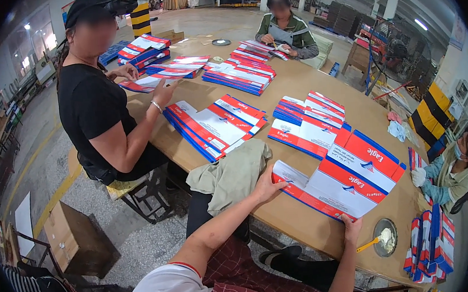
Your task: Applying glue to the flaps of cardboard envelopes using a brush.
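From my seat away from the scene I have the red, white and blue carton blank (335, 187) at the bench's (366, 104) near edge, right in front of the wearer; the left grip (268, 187) is closed on its left end, thumb uppermost, and the right grip (351, 227) is closed on its near edge further right, fingers mostly hidden underneath; I take the spread hold as a way to steady a wide, floppy panel from two places, though whether it is one sheet or several I cannot tell; just beyond it a stack of matching blanks (299, 132) lies flat, probably placed there for an easy reach; near the right grip sits a round dish (384, 251) with pale paste (387, 237) and a yellow-handled tool (368, 244), its handle pointing left toward that hand, which seems handy for picking up; further right, the folded cartons (433, 242) are bunched close together, perhaps so that they hold their shape; left of the left grip, a crumpled grey-green cloth (233, 174) lies by the bench's edge, clear of the printed panel
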A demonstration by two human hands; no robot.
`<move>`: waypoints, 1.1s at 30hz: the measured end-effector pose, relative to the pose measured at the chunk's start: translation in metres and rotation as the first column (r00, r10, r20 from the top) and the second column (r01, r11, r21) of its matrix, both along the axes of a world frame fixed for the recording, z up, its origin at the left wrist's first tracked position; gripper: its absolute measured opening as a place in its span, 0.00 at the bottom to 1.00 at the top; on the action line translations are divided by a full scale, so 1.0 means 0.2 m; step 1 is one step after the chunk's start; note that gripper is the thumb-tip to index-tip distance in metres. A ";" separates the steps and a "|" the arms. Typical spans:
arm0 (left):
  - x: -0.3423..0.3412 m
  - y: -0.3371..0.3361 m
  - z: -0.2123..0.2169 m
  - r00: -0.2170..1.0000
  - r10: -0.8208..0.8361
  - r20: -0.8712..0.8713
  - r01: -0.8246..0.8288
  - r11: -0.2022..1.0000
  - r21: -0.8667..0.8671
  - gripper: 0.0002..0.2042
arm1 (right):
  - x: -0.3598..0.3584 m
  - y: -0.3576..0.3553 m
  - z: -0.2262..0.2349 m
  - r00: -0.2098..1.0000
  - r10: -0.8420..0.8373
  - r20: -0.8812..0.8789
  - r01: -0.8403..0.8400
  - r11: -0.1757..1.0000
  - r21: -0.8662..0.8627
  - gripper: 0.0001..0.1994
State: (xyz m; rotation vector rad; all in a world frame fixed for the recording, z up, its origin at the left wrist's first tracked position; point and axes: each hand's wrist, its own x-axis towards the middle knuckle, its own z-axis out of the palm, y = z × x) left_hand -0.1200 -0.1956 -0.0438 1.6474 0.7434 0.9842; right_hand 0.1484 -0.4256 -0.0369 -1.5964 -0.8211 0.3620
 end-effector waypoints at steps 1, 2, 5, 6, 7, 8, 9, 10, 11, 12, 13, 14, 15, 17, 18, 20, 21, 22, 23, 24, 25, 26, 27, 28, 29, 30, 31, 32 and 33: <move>0.00 0.00 0.01 1.000 0.002 0.001 -0.002 1.000 0.009 0.33 | 0.00 0.00 0.00 1.000 0.017 -0.018 -0.017 1.000 -0.008 0.35; -0.01 -0.01 0.01 1.000 0.003 0.001 -0.003 1.000 0.008 0.33 | -0.01 0.00 0.01 1.000 0.017 -0.018 -0.018 1.000 -0.009 0.35; -0.01 -0.01 0.04 1.000 0.011 -0.026 -0.011 1.000 0.007 0.33 | -0.02 0.00 0.02 1.000 0.026 -0.010 -0.026 1.000 0.004 0.34; -0.01 -0.02 0.04 1.000 0.001 -0.019 -0.001 1.000 0.003 0.33 | -0.02 0.00 0.02 1.000 0.008 -0.010 -0.009 1.000 -0.020 0.34; -0.02 -0.02 0.05 1.000 -0.007 -0.012 0.007 1.000 0.000 0.33 | -0.02 0.00 0.02 1.000 -0.007 -0.008 0.007 0.999 -0.042 0.34; -0.02 -0.01 0.04 1.000 -0.006 -0.011 0.006 1.000 0.000 0.33 | -0.02 0.01 0.02 1.000 -0.007 -0.008 0.006 0.999 -0.042 0.34; -0.01 -0.01 0.03 1.000 -0.005 -0.014 0.005 1.000 -0.014 0.33 | -0.02 0.01 0.02 1.000 0.004 -0.018 -0.005 1.000 -0.024 0.34; -0.01 -0.01 0.03 1.000 -0.005 -0.017 0.005 1.000 -0.029 0.34 | -0.02 0.00 0.02 1.000 0.015 -0.027 -0.015 1.000 -0.005 0.34; 0.00 -0.01 0.02 1.000 -0.008 -0.016 0.007 0.999 -0.031 0.34 | -0.02 0.00 0.01 1.000 0.012 -0.026 -0.012 1.000 -0.007 0.34; 0.01 -0.01 0.01 1.000 0.000 -0.022 0.000 1.000 -0.021 0.34 | -0.02 0.00 0.02 1.000 -0.009 -0.002 0.009 1.000 -0.005 0.32; 0.02 -0.02 0.01 1.000 0.005 -0.030 -0.005 1.000 -0.013 0.34 | -0.02 -0.02 0.02 0.999 -0.032 0.020 0.032 0.999 -0.005 0.30; 0.03 -0.01 0.01 1.000 -0.008 -0.029 0.007 1.000 -0.021 0.34 | -0.01 -0.02 0.01 0.999 -0.044 0.022 0.045 0.999 -0.013 0.30; 0.03 0.00 0.00 1.000 0.014 -0.026 -0.015 1.000 -0.016 0.35 | 0.01 -0.02 0.00 1.000 0.015 0.013 -0.015 0.999 -0.041 0.28; 0.01 0.02 0.03 0.994 0.044 -0.097 -0.044 0.999 -0.006 0.38 | 0.03 -0.02 0.05 0.998 0.058 0.009 -0.057 0.995 -0.076 0.26; 0.02 0.03 0.03 0.991 0.000 -0.134 -0.002 1.000 -0.013 0.40 | 0.01 -0.02 0.08 0.997 -0.004 -0.081 -0.003 0.996 -0.085 0.24; 0.02 0.00 0.03 0.983 -0.061 -0.171 0.055 0.998 -0.039 0.42 | 0.06 -0.08 0.07 0.970 -0.021 -0.244 -0.030 0.978 -0.205 0.21; 0.03 -0.02 0.03 0.953 -0.034 -0.301 0.024 0.999 -0.037 0.44 | 0.08 -0.11 0.06 0.969 -0.039 -0.242 -0.015 0.976 -0.218 0.21; 0.04 -0.05 0.04 0.904 -0.007 -0.428 -0.006 1.000 -0.030 0.45 | 0.07 -0.12 0.07 0.958 -0.029 -0.286 -0.050 0.964 -0.263 0.21; 0.03 -0.06 0.04 0.903 -0.026 -0.429 0.007 0.999 -0.044 0.45 | 0.07 -0.13 0.08 0.944 -0.021 -0.331 -0.086 0.948 -0.305 0.20; 0.01 -0.08 0.05 0.900 -0.051 -0.432 0.034 0.998 -0.047 0.46 | 0.06 -0.13 0.09 0.943 -0.037 -0.331 -0.074 0.945 -0.318 0.20; -0.02 -0.09 0.06 0.896 -0.068 -0.438 0.054 0.998 -0.045 0.46 | 0.04 -0.11 0.11 0.940 -0.059 -0.337 -0.080 0.920 -0.383 0.21; -0.03 -0.12 0.08 0.915 -0.020 -0.403 0.029 0.999 0.018 0.42 | 0.04 -0.12 0.13 0.936 -0.088 -0.339 -0.078 0.891 -0.447 0.21; -0.03 -0.13 0.11 0.915 -0.038 -0.403 0.045 0.999 0.008 0.42 | 0.07 -0.14 0.09 0.935 -0.107 -0.338 -0.064 0.888 -0.456 0.21; -0.02 -0.13 0.18 0.893 0.082 -0.443 0.028 0.971 0.236 0.40 | 0.10 -0.15 0.05 0.955 -0.115 -0.273 -0.027 0.884 -0.467 0.23; 0.00 -0.13 0.23 0.864 0.218 -0.453 0.011 0.892 0.451 0.38 | 0.11 -0.15 0.05 0.971 -0.111 -0.212 -0.004 0.878 -0.478 0.25; 0.04 -0.07 0.26 0.868 0.202 -0.454 0.022 0.897 0.441 0.38 | 0.13 -0.17 0.05 0.970 -0.126 -0.209 0.008 0.873 -0.488 0.25; 0.08 0.01 0.31 0.899 0.101 -0.425 0.096 0.903 0.418 0.37 | 0.08 -0.13 0.10 0.969 -0.099 -0.228 -0.023 0.876 -0.482 0.25; 0.15 0.10 0.34 0.923 -0.011 -0.386 0.176 0.901 0.397 0.35 | 0.05 -0.12 0.13 0.967 -0.083 -0.240 -0.043 0.878 -0.477 0.26; 0.23 0.21 0.34 0.907 0.057 -0.418 0.185 0.837 0.516 0.36 | 0.06 -0.12 0.12 0.968 -0.086 -0.236 -0.040 0.875 -0.483 0.26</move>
